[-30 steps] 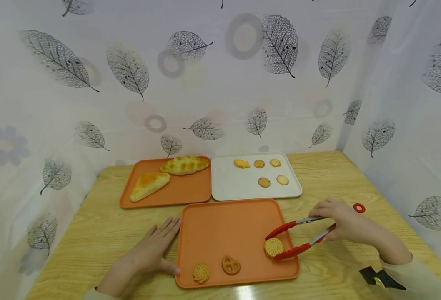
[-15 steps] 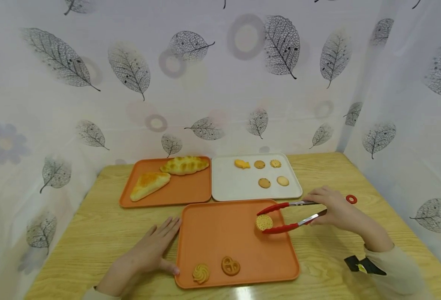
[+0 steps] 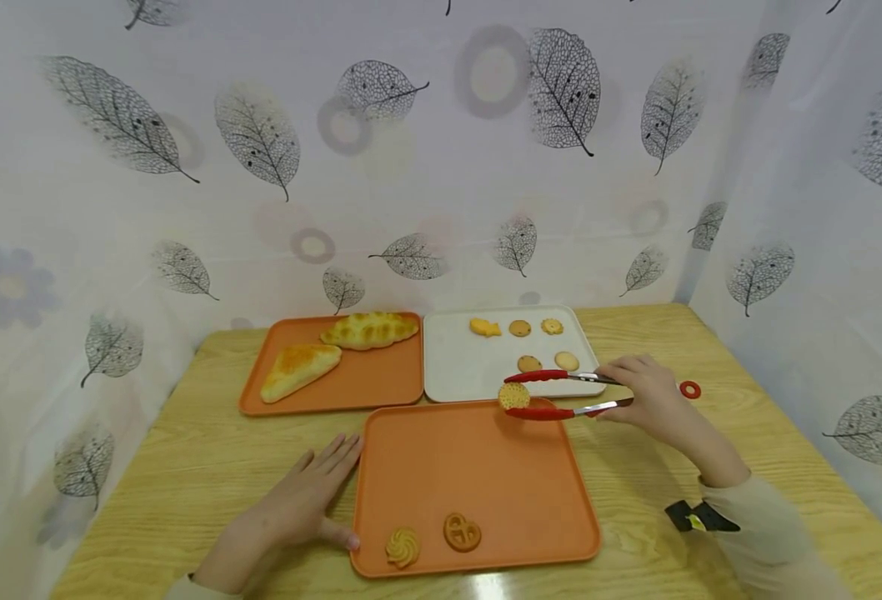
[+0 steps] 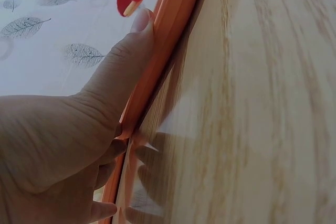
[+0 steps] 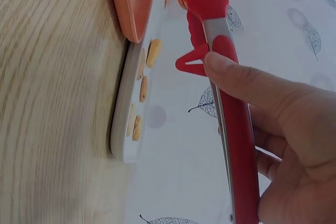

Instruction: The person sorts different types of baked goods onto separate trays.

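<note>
My right hand [image 3: 647,396] grips red-and-steel tongs [image 5: 233,124], thumb on one arm and fingers round the other. Between the tongs' red tips is a round, dotted cookie [image 3: 513,397], held above the far edge of the near orange tray [image 3: 478,475], close to the white tray [image 3: 456,371]. My left hand [image 3: 298,504] lies flat with fingers spread at the near tray's left side; in the left wrist view its thumb [image 4: 134,40] touches the rim. A swirl cookie [image 3: 403,547] and a pretzel-shaped cookie [image 3: 461,532] lie at the near tray's front.
On the white tray are a fish-shaped cracker [image 3: 484,327] and several round cookies. Another orange tray [image 3: 366,383], at the back left, bears a triangular pastry [image 3: 300,371] and a long braided bread [image 3: 370,331]. A leaf-print curtain [image 3: 441,167] rises behind the wooden table [image 3: 658,508].
My right hand has carried the tongs and the dotted cookie up off the near tray's right side, away from me and slightly left, toward the white tray. My left hand has stayed put.
</note>
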`<state>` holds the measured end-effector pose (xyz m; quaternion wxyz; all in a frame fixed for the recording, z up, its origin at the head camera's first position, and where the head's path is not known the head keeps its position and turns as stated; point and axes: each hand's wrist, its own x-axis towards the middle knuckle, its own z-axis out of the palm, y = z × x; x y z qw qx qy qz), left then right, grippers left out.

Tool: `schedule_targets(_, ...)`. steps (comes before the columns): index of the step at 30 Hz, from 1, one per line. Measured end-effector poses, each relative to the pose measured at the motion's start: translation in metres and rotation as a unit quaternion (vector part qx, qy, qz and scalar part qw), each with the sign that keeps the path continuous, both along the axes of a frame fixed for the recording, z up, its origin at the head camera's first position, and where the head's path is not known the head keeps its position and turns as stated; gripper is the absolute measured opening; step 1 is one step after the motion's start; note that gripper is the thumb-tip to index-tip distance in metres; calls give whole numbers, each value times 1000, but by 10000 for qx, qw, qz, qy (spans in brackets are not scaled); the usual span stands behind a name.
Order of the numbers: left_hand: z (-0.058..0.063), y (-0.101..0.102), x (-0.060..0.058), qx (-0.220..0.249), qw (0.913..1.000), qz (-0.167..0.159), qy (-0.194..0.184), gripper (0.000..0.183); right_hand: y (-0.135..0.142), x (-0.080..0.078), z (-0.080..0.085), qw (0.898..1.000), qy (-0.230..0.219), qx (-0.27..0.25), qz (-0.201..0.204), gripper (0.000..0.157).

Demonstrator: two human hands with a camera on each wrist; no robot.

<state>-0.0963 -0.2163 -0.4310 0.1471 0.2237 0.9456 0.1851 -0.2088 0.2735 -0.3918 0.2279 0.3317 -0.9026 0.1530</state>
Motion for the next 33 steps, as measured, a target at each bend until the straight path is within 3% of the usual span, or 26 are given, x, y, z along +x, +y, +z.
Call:
schedule_targets(4, 0, 0, 0, -6, 10000, -8, 35, 129, -8, -1, -1, 9993, -111, 23, -351, 62)
schedule_targets(14, 0, 0, 1, 8, 10000, 42, 15, 129, -30, -10, -6, 9902, -860, 161, -1088, 58)
schedule_targets(27, 4, 1, 3, 107, 9999, -19, -3, 129, -48, -28, -12, 9745, -1524, 284, -1624, 59)
schedule_targets(33, 4, 1, 2, 93, 9999, 0, -47, 129, -51, -33, -14, 9702, -1710, 400, -1669, 61)
